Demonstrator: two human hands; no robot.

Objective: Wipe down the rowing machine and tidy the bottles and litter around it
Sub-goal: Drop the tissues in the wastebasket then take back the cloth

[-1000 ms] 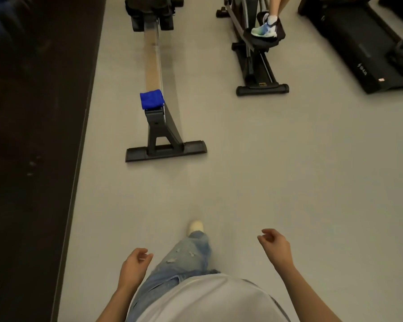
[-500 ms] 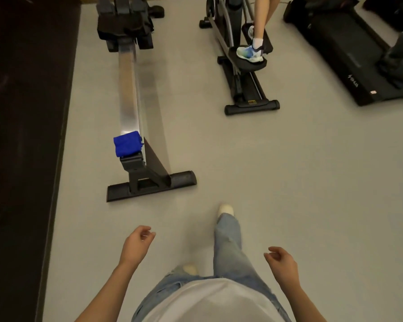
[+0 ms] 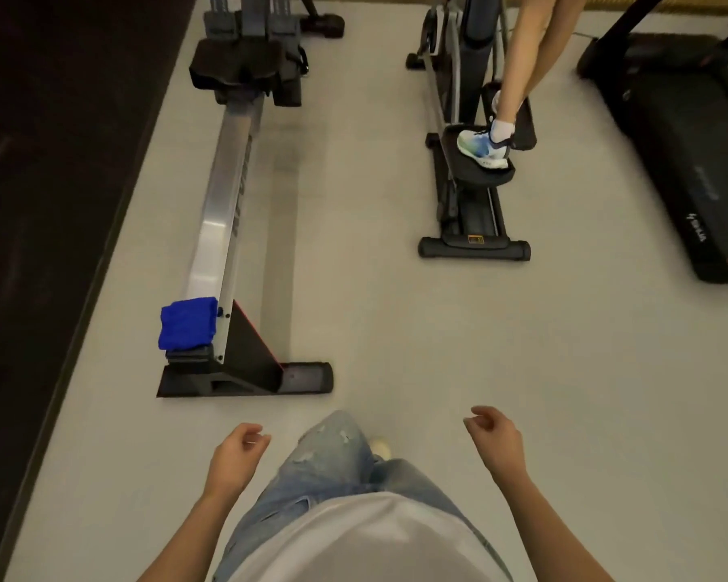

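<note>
Blue cloth (image 3: 188,327) on the rowing machine (image 3: 223,228) rail end, well ahead of the left hand (image 3: 234,462) and right hand (image 3: 499,445), each grip loosely curled, empty.

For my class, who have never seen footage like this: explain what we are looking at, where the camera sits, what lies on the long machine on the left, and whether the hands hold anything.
The picture comes from one wide-angle camera worn on a person's head, looking forward and down, so you see the wearer's own body from above: white shirt, pale blue jeans and two bare hands. The left hand and the right hand hang loosely curled and hold nothing.

Ahead on the left stands the long rowing machine with a silver rail, resting on the pale grey floor. A folded bright blue cloth lies on the near end of that rail, untouched.

To the right is a black elliptical trainer, with another person's blue and white trainer shoe on its pedal. Further right is a black treadmill. No bottles or litter show in this picture.
</note>
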